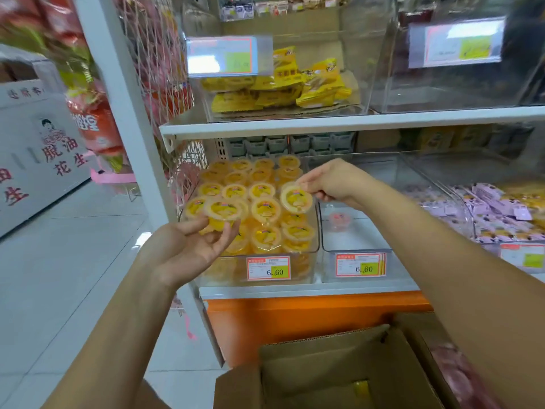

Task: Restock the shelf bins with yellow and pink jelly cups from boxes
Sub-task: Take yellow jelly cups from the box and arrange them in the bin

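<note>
Pinching one jelly cup (225,209) in our left hand (188,246) fingers (228,236), we grasp a second cup (296,198) in our right hand (330,181), both over the bin (218,270).

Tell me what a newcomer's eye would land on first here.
Two hands in front of the lower shelf catch the eye first: the left hand holds a yellow jelly cup and the right hand pinches a second yellow cup by its rim. Behind them the clear bin is packed with yellow cups, while the neighbouring bin to its right holds a lone pink cup.
</note>
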`<state>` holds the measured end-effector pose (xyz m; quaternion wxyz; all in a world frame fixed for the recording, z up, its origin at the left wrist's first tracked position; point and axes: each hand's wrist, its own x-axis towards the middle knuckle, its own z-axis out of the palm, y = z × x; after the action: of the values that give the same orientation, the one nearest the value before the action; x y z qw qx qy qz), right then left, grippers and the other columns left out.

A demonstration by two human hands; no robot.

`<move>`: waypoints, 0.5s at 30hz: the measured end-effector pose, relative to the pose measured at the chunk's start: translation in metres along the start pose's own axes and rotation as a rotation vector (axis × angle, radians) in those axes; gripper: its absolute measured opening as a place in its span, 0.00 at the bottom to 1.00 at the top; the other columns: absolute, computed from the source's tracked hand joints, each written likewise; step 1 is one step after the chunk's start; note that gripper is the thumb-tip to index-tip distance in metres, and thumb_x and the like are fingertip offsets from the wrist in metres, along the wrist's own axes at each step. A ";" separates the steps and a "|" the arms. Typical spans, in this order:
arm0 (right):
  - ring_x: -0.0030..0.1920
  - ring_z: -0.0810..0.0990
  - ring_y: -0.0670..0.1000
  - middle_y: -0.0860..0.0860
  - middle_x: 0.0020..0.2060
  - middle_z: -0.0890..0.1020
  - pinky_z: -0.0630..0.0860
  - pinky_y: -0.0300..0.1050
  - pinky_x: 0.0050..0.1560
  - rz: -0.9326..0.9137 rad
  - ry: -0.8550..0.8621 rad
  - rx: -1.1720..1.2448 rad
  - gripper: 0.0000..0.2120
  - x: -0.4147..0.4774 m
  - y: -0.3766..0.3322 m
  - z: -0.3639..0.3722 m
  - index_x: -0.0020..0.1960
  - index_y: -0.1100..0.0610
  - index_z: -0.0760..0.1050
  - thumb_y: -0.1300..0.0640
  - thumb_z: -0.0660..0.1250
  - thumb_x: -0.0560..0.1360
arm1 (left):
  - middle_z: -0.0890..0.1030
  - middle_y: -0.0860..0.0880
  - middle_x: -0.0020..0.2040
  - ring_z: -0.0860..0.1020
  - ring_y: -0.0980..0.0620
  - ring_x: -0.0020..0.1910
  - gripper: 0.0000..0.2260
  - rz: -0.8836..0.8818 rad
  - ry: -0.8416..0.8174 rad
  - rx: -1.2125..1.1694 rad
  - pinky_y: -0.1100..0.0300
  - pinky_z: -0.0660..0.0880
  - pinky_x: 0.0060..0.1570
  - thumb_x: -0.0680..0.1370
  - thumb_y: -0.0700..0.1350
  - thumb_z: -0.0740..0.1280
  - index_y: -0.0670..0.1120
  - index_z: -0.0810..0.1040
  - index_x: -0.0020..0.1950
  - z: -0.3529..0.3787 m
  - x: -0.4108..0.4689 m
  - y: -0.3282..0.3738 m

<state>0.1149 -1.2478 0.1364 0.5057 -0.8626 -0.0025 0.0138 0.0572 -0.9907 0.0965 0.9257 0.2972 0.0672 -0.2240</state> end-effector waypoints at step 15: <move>0.28 0.74 0.37 0.43 0.32 0.78 0.70 0.30 0.34 -0.188 0.056 -0.225 0.05 0.018 0.024 0.013 0.46 0.57 0.83 0.63 0.71 0.72 | 0.74 0.25 0.57 0.76 0.25 0.53 0.45 0.080 -0.062 0.106 0.50 0.81 0.41 0.45 0.25 0.79 0.39 0.72 0.60 0.014 0.005 0.004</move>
<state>0.1322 -1.2477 0.1086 0.4046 -0.9099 -0.0708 -0.0582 0.0638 -0.9979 0.1088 0.9186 0.3411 0.0146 -0.1992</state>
